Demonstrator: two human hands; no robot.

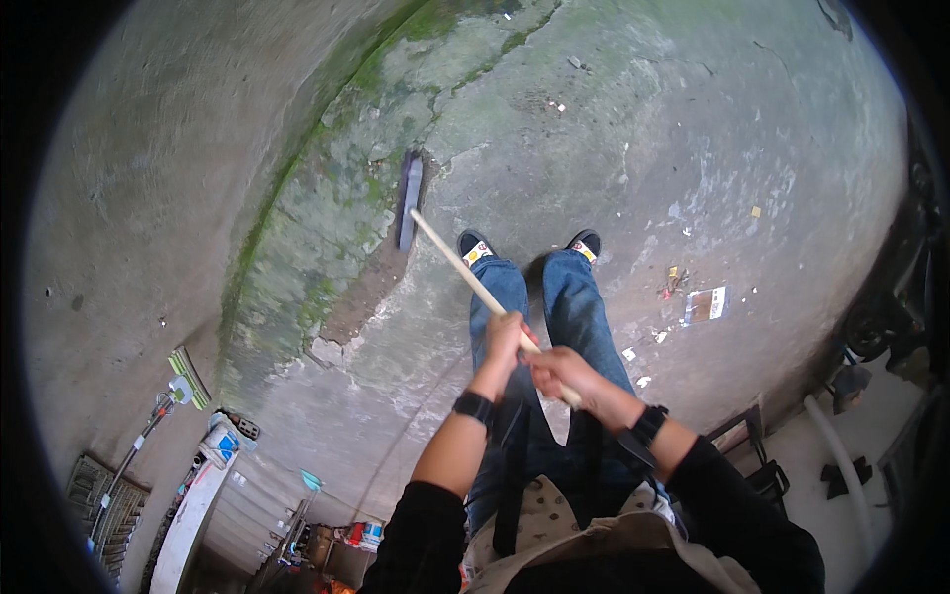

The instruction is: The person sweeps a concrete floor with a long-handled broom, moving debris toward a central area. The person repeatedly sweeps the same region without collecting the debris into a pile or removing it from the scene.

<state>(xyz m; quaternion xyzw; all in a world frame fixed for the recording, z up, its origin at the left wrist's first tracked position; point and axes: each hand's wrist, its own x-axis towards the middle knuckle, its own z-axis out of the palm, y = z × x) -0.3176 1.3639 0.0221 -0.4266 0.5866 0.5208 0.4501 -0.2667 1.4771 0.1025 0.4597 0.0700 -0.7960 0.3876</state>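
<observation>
Both my hands grip the pale wooden handle (463, 270) of a push broom. My left hand (506, 340) is wrapped around it farther down the shaft, and my right hand (565, 375) holds it close to its upper end. The long grey-purple broom head (410, 200) rests on the concrete floor, left of my shoes, beside a cracked, mossy patch (349, 215). Its bristles are mostly hidden and slightly blurred. A strip of dark, bare dirt (367, 289) lies just below the head.
Paper scraps (644, 382) and a clear plastic packet (705, 306) litter the floor at right. A wall (148, 163) rises on the left, with a green squeegee-like mop (191, 379) leaning there. A low white ledge (189, 527) stands lower left; a pale pipe (839, 468) is lower right.
</observation>
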